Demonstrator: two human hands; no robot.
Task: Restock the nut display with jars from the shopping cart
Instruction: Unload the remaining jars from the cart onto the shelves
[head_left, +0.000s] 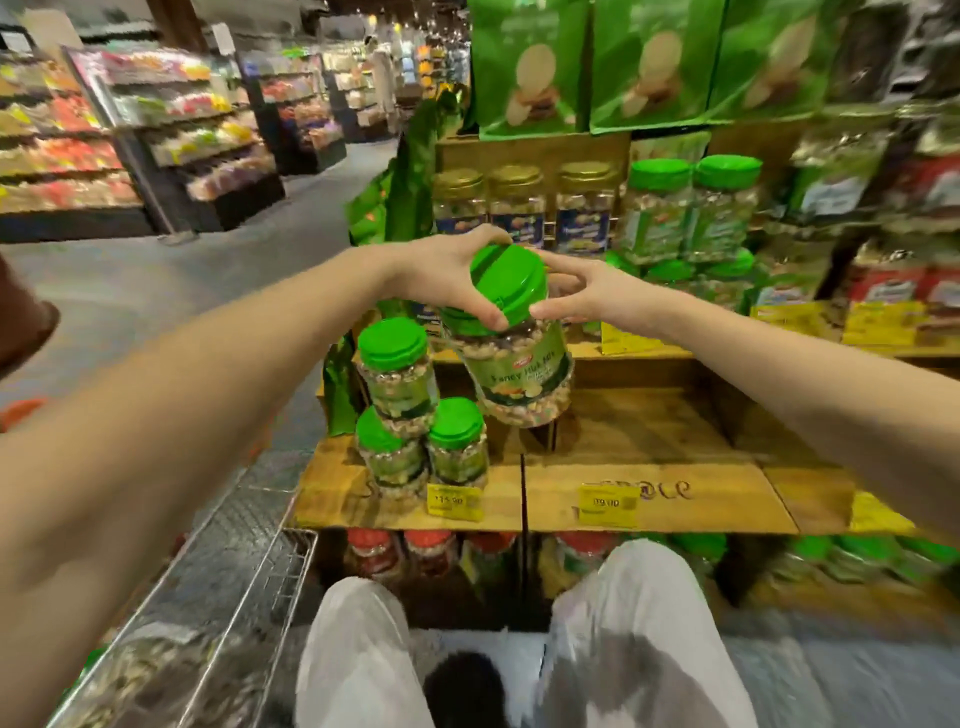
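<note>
A clear nut jar (522, 374) with a green lid and a "Fancy Mix" label hangs tilted above the wooden display shelf (649, 426). My left hand (447, 270) grips its lid from the left, thumb low on the lid's front. My right hand (582, 296) touches the lid from the right with spread fingers. Three matching green-lidded jars (400, 374) stand stacked at the shelf's left end. The wire shopping cart (249, 571) is at lower left; a blurred green-topped item lies in it.
Gold-lidded jars (519, 208) and more green-lidded jars (691, 208) fill the upper shelf, with green bags above. Yellow price tags (608, 504) hang on the shelf front. Red-lidded jars sit below. My knees in light trousers are at the bottom. An aisle runs off to the left.
</note>
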